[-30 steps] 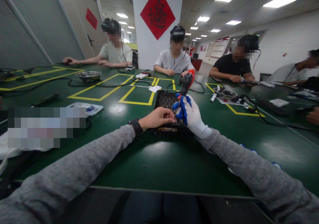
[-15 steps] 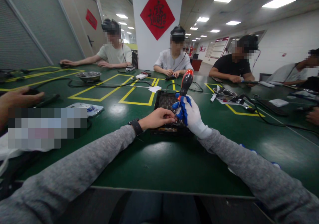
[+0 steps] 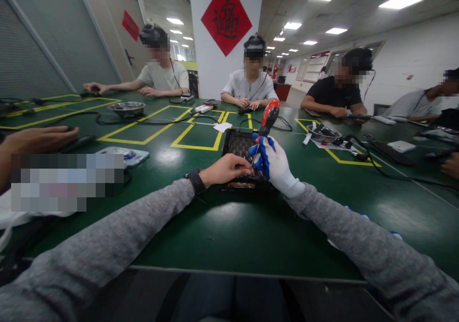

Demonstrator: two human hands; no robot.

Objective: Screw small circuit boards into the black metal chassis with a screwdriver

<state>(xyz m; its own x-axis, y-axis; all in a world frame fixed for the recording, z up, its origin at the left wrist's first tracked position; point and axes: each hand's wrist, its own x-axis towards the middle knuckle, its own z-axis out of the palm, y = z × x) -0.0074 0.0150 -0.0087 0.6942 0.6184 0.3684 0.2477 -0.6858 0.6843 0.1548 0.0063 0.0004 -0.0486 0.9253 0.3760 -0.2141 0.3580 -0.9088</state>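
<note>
My right hand [image 3: 278,166], in a white glove with blue-coated fingers, is wrapped round a screwdriver [image 3: 269,116] with a red and black handle. The handle tilts up and to the right, and the thin shaft slants down toward my left fingertips. My bare left hand [image 3: 227,169], with a black watch [image 3: 195,181] on its wrist, has thumb and fingers pinched at the shaft's lower end. What the pinch holds is too small to make out. Both hands are over a shallow black tray [image 3: 225,145] with a bumpy inside; they hide much of it and the screwdriver's tip.
The green table [image 3: 229,236] has yellow tape outlines. Metal bowls [image 3: 127,108] stand left and right [image 3: 324,133]. A white paper [image 3: 222,127] lies behind the tray. Cables cross the table. At left are a plastic packet [image 3: 138,157] and a co-worker's hand [image 3: 43,140]. Several co-workers sit around.
The screwdriver's handle has tipped slightly to the right. My hands stay almost in place. The co-worker's hand at the left has moved a little to the right.
</note>
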